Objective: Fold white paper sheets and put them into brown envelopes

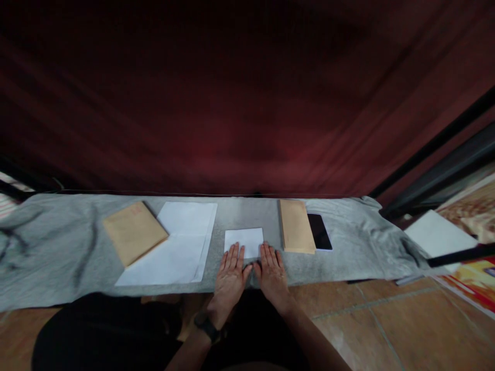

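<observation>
A small white sheet of paper (243,237), which looks folded, lies flat on the grey cloth in front of me. My left hand (231,273) rests on its lower left part with the fingers stretched out. On the lower right corner lie the outstretched fingers of my right hand (272,270). The two thumbs meet or nearly meet just below the paper's near edge. Neither hand grips anything. The fingers hide part of the near edge.
Larger white sheets (180,255) lie to the left, partly under a brown envelope (134,232). To the right, more brown envelopes (297,226) overlap a dark-screened phone or tablet (320,232). Grey cloth (359,242) covers the narrow surface; a dark red curtain (240,129) hangs behind.
</observation>
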A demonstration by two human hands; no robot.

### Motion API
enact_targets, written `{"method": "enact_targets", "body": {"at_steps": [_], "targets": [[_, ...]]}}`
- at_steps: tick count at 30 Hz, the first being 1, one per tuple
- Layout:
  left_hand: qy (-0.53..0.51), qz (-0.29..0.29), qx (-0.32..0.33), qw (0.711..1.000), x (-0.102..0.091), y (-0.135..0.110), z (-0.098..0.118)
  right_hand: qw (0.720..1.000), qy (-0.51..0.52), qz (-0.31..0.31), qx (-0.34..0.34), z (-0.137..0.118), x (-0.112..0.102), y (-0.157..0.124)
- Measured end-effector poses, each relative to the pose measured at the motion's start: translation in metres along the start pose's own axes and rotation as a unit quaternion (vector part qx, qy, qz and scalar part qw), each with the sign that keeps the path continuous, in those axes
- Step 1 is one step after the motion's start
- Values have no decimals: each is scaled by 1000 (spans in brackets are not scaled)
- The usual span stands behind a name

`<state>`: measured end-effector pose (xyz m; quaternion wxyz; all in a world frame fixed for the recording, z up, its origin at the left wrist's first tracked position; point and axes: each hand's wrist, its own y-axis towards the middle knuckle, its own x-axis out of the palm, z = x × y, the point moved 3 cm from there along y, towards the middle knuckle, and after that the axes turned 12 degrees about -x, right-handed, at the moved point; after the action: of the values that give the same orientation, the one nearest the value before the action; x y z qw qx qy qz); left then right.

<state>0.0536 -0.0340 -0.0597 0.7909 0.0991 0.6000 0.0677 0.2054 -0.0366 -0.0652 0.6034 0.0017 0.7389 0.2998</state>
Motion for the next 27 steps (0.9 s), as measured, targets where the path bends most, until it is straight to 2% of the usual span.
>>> {"method": "enact_targets", "body": {"at_steps": [4, 11, 15, 19, 27], "targets": [[3, 9, -7, 1000, -2, -3, -8, 1000, 4, 1, 6, 0, -5, -6], [19, 8, -3, 1000, -3, -2, -5, 1000, 9, 5, 3, 5, -11, -12], [31, 16, 4, 999, -4, -2, -4, 999, 34, -13, 6, 10, -9, 8], [40, 26, 13, 999, -8, -4, -3, 995, 73, -61, -39, 12, 0, 35], [32, 27, 17, 999, -10, -3, -4, 995, 38, -90, -39, 28, 20, 60]]}}
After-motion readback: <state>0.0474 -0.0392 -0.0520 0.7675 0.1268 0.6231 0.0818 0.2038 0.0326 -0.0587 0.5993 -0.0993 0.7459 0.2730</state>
